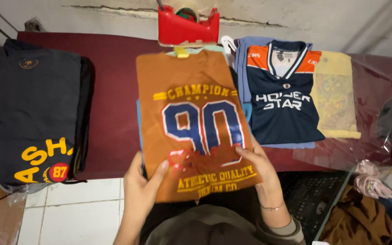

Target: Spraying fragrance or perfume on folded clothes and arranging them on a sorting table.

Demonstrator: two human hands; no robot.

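Orange folded T-shirt (191, 122) sits at centre, its near edge pinched by both my hands: left hand (141, 190) at 7 o'clock, thumb on top, right hand (259, 170) at 5, fingers curled over. Navy jersey (283, 102) at 2, red tape dispenser (188, 27) at 12

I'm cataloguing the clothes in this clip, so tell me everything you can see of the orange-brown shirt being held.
The orange-brown shirt is a folded soft knit tee, forming a tall rectangle with its front up. It carries yellow lettering and large blue numerals outlined in white, with a red splatter print low down. The left hand grips its lower left corner, and the right hand holds its lower right edge. Its top lies over the maroon table cover, just below a red tape dispenser.
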